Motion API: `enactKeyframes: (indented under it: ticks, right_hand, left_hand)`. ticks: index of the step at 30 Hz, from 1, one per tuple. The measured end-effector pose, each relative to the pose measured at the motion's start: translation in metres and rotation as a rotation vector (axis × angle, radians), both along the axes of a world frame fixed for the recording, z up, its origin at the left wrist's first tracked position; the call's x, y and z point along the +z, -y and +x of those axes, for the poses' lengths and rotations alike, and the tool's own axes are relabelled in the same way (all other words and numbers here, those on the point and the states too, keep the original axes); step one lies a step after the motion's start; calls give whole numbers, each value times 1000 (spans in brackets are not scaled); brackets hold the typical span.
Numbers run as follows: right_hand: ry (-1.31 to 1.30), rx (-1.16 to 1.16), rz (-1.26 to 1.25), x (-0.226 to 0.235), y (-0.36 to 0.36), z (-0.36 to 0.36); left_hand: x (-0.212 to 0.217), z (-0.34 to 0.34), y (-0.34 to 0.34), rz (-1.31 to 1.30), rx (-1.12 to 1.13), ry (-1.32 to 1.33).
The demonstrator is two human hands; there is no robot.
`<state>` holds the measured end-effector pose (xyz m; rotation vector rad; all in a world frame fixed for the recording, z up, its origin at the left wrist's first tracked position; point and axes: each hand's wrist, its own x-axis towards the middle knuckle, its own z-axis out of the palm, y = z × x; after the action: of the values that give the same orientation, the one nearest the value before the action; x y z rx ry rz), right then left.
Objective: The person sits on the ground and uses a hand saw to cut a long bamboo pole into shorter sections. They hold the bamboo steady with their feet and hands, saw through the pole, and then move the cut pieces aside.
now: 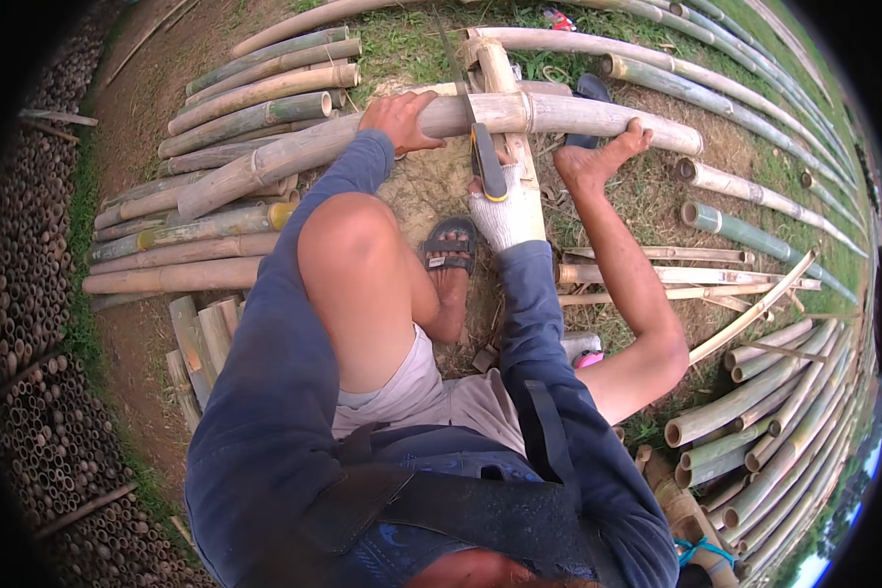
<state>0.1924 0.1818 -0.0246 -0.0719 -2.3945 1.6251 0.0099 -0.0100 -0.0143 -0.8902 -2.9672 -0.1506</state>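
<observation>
A thick, pale bamboo pole [568, 115] lies crosswise ahead of me, over a lighter bamboo support [525, 191]. My left hand [399, 122] is bare and wraps over the pole left of the saw. In a white knit glove, my right hand [498, 208] grips the black-and-yellow handle of a hand saw [486, 162]. Its thin blade points away from me and crosses the pole just right of my left hand; how deep it sits in the bamboo I cannot tell. My bare right foot [590, 165] presses on the pole's right part.
Cut bamboo lengths [255, 113] are stacked at the left, with longer poles [715, 83] at the far right. Another bamboo pile [755, 421] lies at the near right, beside split strips [676, 276]. My left foot wears a black sandal [450, 245]; another sandal [590, 88] lies beyond the pole.
</observation>
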Motion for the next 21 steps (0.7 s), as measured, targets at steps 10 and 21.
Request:
enactKeyframes:
  ticks: [10,21]
  right_hand:
    - [36,-53,43,71,-2,187]
    - [-41,-125,-66,24,6,105]
  left_hand:
    - [-19,-4,0,9,47,-78]
    - [-9,-10,-4,-10,-21,-185]
